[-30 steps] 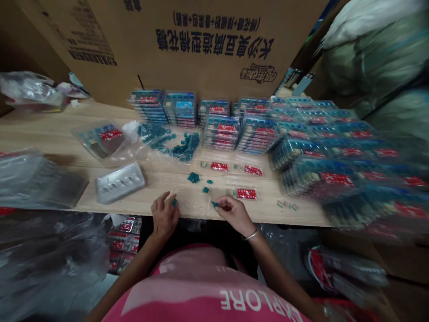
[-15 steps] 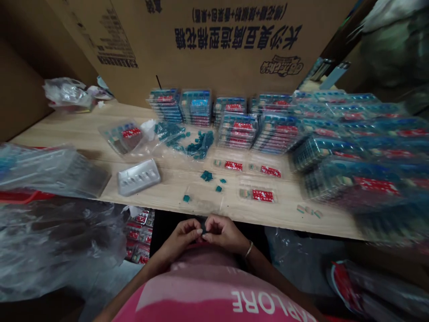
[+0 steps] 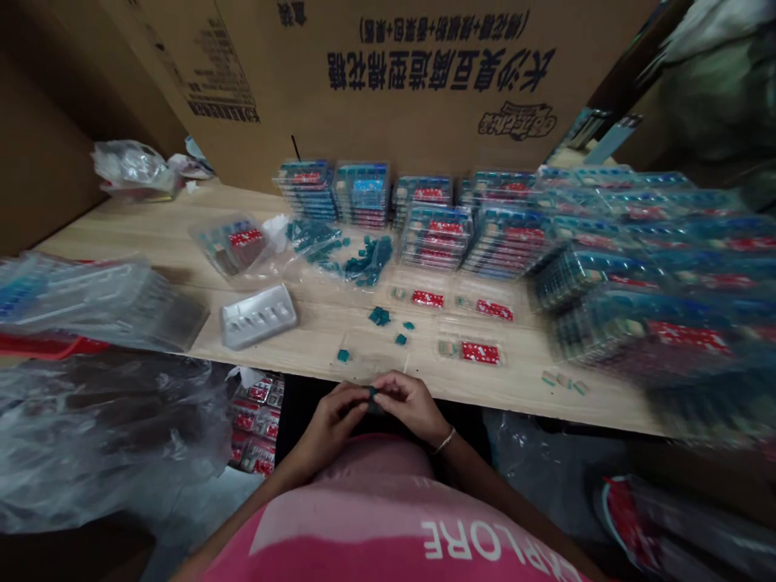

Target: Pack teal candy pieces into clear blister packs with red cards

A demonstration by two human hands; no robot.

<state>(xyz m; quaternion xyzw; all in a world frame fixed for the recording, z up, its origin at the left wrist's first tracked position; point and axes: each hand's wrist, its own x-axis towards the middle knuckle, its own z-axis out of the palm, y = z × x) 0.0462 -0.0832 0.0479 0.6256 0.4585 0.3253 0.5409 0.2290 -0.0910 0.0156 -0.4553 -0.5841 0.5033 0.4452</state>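
Both hands meet at the table's front edge, pinching one small dark teal piece (image 3: 372,393) between them. My left hand (image 3: 339,411) is closed, thumb and fingertips on the piece's left side. From the right, my right hand (image 3: 411,402) pinches the same piece; a bracelet circles that wrist. Just beyond the fingers lies a clear plastic tray (image 3: 374,364), partly hidden. A single teal piece (image 3: 343,356) sits by its left corner. A small cluster of teal pieces (image 3: 380,316) lies farther back. To the right is a clear tray with a red dotted packet (image 3: 481,352).
Stacks of filled clear packs (image 3: 435,234) line the back and right. A plastic bag of teal pieces (image 3: 367,260) lies open mid-table. At left are a white moulded tray (image 3: 259,317) and nested clear trays (image 3: 139,303). A large cardboard box (image 3: 388,121) stands behind.
Both hands have risen slightly and moved forward to the table edge with the teal piece between the fingertips. The whole view has shifted a little.
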